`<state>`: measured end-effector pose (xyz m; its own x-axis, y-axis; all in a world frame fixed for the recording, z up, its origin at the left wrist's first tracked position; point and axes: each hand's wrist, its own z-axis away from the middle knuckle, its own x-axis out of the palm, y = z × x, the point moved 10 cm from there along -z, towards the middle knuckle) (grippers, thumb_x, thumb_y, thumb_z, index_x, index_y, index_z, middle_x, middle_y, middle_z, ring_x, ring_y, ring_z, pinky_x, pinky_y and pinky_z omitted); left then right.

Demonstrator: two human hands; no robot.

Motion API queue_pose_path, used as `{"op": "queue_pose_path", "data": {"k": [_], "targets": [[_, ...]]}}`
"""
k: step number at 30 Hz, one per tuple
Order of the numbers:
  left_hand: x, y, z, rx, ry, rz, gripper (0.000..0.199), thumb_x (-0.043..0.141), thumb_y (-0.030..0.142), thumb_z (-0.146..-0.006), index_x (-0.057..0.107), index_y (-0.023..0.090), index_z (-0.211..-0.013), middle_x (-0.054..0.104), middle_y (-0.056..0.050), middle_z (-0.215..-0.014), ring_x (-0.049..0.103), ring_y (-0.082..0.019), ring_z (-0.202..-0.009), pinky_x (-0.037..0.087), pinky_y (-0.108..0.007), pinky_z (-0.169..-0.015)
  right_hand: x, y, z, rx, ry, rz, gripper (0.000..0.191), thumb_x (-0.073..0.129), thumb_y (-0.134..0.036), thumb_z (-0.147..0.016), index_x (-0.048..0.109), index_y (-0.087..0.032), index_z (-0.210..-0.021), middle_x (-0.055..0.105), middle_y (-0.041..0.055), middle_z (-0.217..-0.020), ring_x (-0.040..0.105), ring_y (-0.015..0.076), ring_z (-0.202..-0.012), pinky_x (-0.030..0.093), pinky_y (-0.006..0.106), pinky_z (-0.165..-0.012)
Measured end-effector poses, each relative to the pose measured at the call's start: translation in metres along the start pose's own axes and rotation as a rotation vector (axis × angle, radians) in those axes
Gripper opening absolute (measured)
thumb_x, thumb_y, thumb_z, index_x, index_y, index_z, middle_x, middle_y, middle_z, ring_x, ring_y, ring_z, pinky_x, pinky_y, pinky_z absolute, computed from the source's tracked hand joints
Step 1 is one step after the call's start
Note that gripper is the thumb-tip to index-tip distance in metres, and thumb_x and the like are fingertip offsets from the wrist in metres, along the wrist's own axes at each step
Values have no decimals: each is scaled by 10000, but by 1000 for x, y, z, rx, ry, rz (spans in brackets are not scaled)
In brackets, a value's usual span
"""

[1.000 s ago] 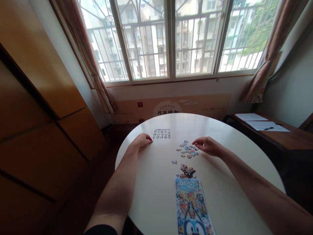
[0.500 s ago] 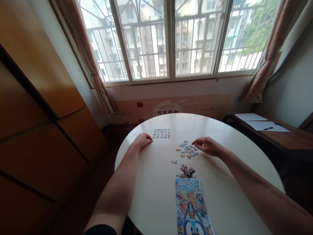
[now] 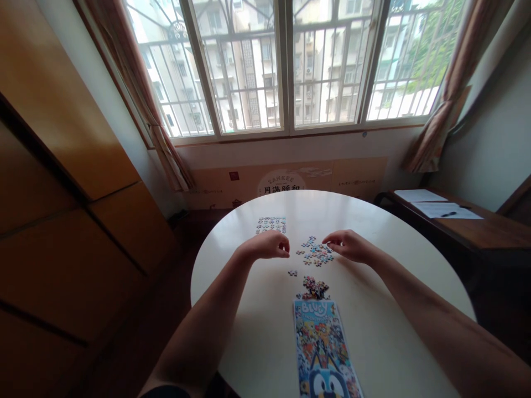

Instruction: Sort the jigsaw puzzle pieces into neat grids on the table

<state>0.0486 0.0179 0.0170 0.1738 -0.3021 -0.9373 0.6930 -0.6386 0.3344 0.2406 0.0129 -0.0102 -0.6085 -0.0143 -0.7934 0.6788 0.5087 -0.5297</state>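
Observation:
Over the white round table (image 3: pixel 373 309), my left hand (image 3: pixel 271 244) hovers just below rows of puzzle pieces (image 3: pixel 271 223), its fingers curled; whether a piece is between them is too small to tell. My right hand (image 3: pixel 346 245) is at the right edge of a loose spread of blue and mixed pieces (image 3: pixel 318 254), fingers apart, holding nothing that shows. Two or so pieces (image 3: pixel 292 273) lie below and left of that spread. A darker heap of pieces (image 3: pixel 314 287) touches the top of a colourful Bluey sheet (image 3: pixel 326 348).
A brown side table (image 3: pixel 493 213) with papers (image 3: pixel 446 210) and a dark pen stands at the right. Wooden cabinets (image 3: pixel 45 276) line the left. Behind the round table are a printed cardboard panel (image 3: pixel 211 179) and a barred window with curtains.
My left hand has moved right, from the left edge of the rows of pieces towards the loose spread. My right hand has barely moved. The camera view has shifted slightly.

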Motion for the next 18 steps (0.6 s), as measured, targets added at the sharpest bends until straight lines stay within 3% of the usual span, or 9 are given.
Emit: {"op": "queue_pose_path", "data": {"k": [3,8,13,18], "targets": [[19,24,-2,48,-97,-5,152,737,330,-705,769,241,-824,686,0,-735,579,-135,-633,377,-250,-593,0,1,0,3,1,-2,283,549,-251,-828,770,-187,-993,734,47,-799,599,154,-653,460,268,-644],[36,32,-3,56,-190,-8,144,757,320,-669,773,240,-787,708,-12,-753,586,-138,-632,382,-249,-575,0,-2,1,-4,-4,-3,278,550,-248,-823,770,-189,-983,733,48,-799,593,153,-648,456,271,-643],[37,17,-5,-39,-169,-44,119,740,308,-648,766,229,-733,714,-22,-708,581,-150,-600,391,-263,-566,1,-3,1,-12,-10,-11,276,550,-238,-821,769,-189,-982,732,47,-802,599,157,-661,456,273,-651],[23,-16,-3,-219,-78,-87,95,735,288,-590,739,206,-637,675,-24,-606,553,-148,-561,396,-257,-559,2,-1,1,0,-15,-9,277,548,-236,-824,769,-186,-983,730,46,-788,598,155,-652,452,268,-640]]}}
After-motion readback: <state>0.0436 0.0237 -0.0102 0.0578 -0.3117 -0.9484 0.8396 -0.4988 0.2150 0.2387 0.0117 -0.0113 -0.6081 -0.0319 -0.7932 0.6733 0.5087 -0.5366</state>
